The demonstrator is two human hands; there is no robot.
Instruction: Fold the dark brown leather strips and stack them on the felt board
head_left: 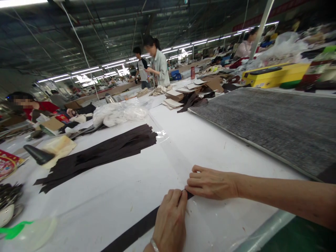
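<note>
A long dark brown strip point(136, 225) lies across the white tabletop at the near edge. Its far end passes under both of my hands. My left hand point(172, 217), with a bracelet at the wrist, presses down on the strip, its fingers curled and thumb and forefinger pinched together. Just beyond it, my right hand point(210, 182) comes in from the right and grips the strip's end with curled fingers. The fingertips of both hands nearly meet, and they cover that part of the strip. A pile of similar dark strips point(105, 150) lies further off to the left.
A large grey textured board point(275, 126) takes up the right side. Stacked pale pieces point(173, 101) and a clear plastic bag point(120, 113) lie toward the back. At left are a black-handled tool point(39, 154) and a green-spouted container point(28, 232). Several people stand or sit beyond.
</note>
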